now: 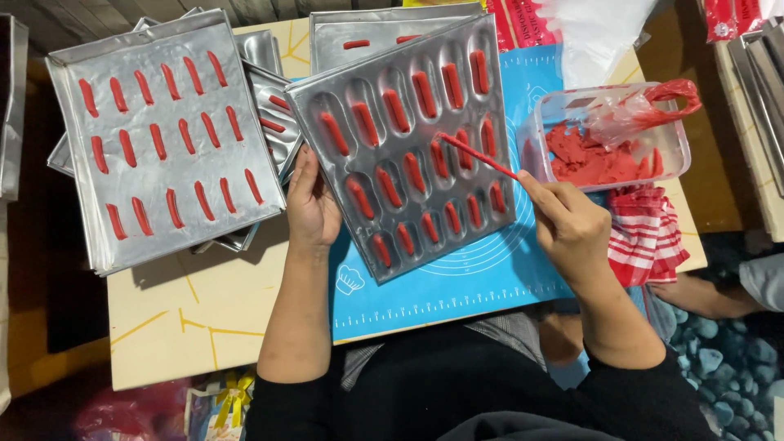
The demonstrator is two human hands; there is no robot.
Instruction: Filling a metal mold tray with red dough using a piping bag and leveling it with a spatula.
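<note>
Two hands on one metal mold tray [408, 143] on the blue mat [490, 286] mid-surface: left hand [310, 208] fingers clamped on its left edge, right hand [572, 224] fingers pinched together on a red stick [478, 155] touching a red-filled cavity. Red dough tub [608, 139] sits just right; a filled flat tray [163, 135] sits toward the left edge.

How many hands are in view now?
2. Left hand grips the moulded tray at its edge; right hand holds a red stick over its cavities. No others visible.
</note>
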